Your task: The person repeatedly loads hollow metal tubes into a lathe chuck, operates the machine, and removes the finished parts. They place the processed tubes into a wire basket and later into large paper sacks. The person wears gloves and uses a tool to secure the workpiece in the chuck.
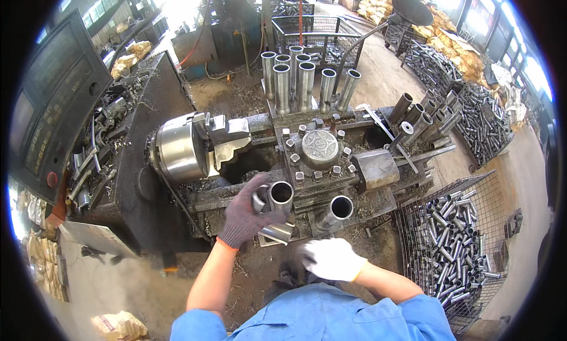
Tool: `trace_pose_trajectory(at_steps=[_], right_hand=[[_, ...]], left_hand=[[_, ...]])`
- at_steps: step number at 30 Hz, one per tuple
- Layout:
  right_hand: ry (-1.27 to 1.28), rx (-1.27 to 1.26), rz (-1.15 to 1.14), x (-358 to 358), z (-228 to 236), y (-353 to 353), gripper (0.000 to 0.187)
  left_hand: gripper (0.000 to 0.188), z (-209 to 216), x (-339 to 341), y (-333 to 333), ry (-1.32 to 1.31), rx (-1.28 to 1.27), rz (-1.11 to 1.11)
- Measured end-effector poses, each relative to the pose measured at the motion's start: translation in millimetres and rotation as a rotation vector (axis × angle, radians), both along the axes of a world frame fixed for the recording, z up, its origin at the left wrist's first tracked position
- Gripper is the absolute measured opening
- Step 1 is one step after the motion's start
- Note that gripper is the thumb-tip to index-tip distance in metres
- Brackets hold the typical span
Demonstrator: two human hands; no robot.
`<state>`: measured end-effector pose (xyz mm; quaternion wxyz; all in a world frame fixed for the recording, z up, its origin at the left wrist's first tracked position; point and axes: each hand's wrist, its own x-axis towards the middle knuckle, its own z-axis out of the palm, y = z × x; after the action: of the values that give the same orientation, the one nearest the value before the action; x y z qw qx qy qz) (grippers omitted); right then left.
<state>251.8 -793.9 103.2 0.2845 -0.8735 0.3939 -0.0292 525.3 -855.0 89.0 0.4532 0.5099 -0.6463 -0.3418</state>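
Observation:
My left hand [247, 214], in a dark knit glove with an orange cuff, curls around a shiny metal tube [277, 232] at the front of the lathe. Fingers and thumb cover the tube's middle; it looks tilted. Just behind the thumb, another metal tube [281, 193] stands upright with its open end up. To the right stands a further upright tube [341, 208]. In front of it, close to my body, is my right hand [335, 259] in a white glove; its fingers are smeared by motion, and nothing shows clearly in them.
The lathe's chuck [183, 147] is at left, its bolted tool post [319, 149] at centre. Several upright tubes [305, 84] stand behind. A caliper [387, 134] lies at right near dark tubes [401, 107]. A wire basket [413, 246] of short tubes stands at lower right.

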Motion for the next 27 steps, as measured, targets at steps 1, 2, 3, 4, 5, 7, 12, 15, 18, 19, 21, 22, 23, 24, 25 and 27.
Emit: trace_pose_trajectory(at_steps=[1, 2, 3, 4, 5, 7, 12, 15, 18, 19, 21, 22, 23, 24, 25, 27], right_hand=[[-0.086, -0.087, 0.051, 14.7, -3.4, -1.3, 0.025], [-0.010, -0.118, 0.045, 27.5, -6.9, -5.4, 0.026], [0.064, -0.107, 0.048, 37.9, -9.7, -11.3, 0.026], [0.094, -0.112, 0.054, 46.1, -11.5, -18.7, 0.026], [0.168, -0.087, 0.062, 53.1, -11.9, -27.0, 0.027], [0.058, -0.035, 0.092, 65.8, -8.6, -44.5, 0.026], [-0.626, -0.587, -0.261, 89.0, 7.0, -63.6, 0.032], [-0.827, -0.562, -0.301, 89.6, 3.7, -47.2, 0.025], [-0.401, -0.334, -0.174, 89.2, -17.2, -26.8, 0.018], [-0.237, -0.262, -0.128, 90.2, -27.5, -23.2, 0.020], [-0.029, -0.295, -0.104, 93.3, -50.2, -23.3, 0.030], [0.019, -0.339, -0.078, 94.8, -61.1, -26.3, 0.035], [0.066, -0.368, -0.055, 96.0, -71.0, -30.1, 0.040], [0.139, -0.380, -0.046, 96.8, -79.1, -34.1, 0.038], [0.219, -0.397, -0.053, 97.3, -85.0, -37.9, 0.037], [0.285, -0.409, -0.010, 98.0, -88.8, -44.1, 0.040]], left_hand=[[0.089, 4.7, 0.3, -8.2, -0.110, 0.013, -0.045], [0.089, 8.0, -0.7, -17.1, -0.206, 0.042, -0.083], [0.089, 10.1, -1.4, -25.9, -0.289, -0.005, -0.136], [0.073, 11.3, -1.1, -34.0, -0.261, 0.090, -0.160], [0.068, 11.6, -0.7, -40.3, -0.165, 0.161, -0.160], [0.059, 11.9, 3.9, -47.5, -0.010, 0.274, -0.139], [0.048, 13.3, 40.6, -39.5, 0.415, 0.325, -0.112], [0.045, 1.2, 73.1, -25.5, 0.559, 0.251, -0.028], [0.057, -32.5, 100.8, -4.7, 0.917, 0.225, -0.028], [0.059, -47.5, 105.7, 4.5, 1.059, 0.143, -0.061], [0.060, -74.5, 110.4, 17.9, 1.218, 0.283, 0.097], [0.057, -84.7, 110.7, 23.7, 1.333, 0.318, 0.107], [0.055, -94.3, 107.8, 29.5, 1.415, 0.381, 0.147], [0.052, -101.8, 102.5, 33.7, 1.500, 0.431, 0.289], [0.055, -107.3, 97.8, 38.9, 1.522, 0.419, 0.235], [0.060, -114.8, 86.1, 51.7, 1.760, 0.375, 0.070]])
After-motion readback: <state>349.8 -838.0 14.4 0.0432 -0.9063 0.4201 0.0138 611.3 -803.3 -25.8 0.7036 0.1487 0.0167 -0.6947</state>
